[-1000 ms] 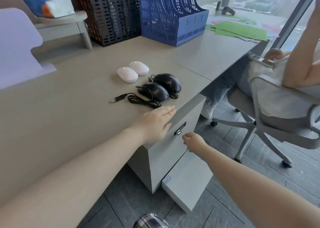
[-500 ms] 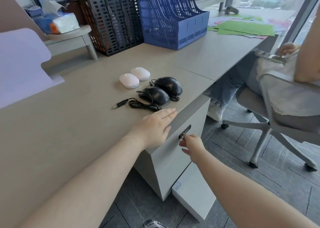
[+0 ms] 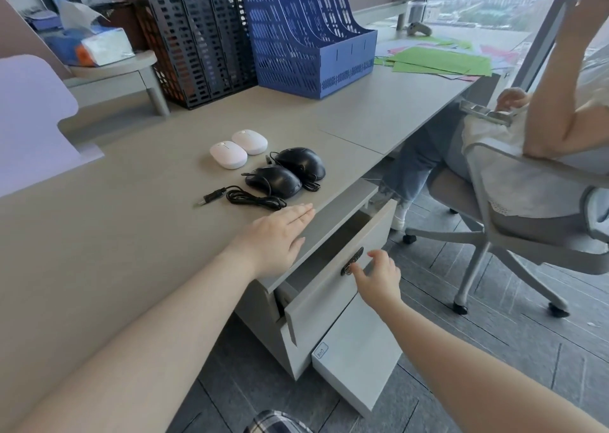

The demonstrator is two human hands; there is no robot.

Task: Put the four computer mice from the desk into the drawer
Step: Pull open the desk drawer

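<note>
Only the head view is on offer, so everything comes from it. Low in the centre, the top drawer stands partly pulled out from under the desk, its dark inside showing as a narrow wedge (what lies in it cannot be made out). The right hand sits at the drawer front with its fingers spread loosely by the small dark handle; whether a fingertip actually hooks that handle I cannot tell. The left hand lies flat and open on the desk edge just above the drawer, gripping nothing.

All four mice lie on the desk, in the middle of the frame: two white mice side by side, and just right of and below them two black mice touching each other. A coiled cable with its plug trails lower left from the nearer black one, close to the left fingertips.

I judge this to be the opening step, with no mouse moved yet. Next, the drawer probably wants drawing out further for room; then the nearest black mouse should be lifted with its cable gathered, lest the cord snag on the drawer lip
</note>
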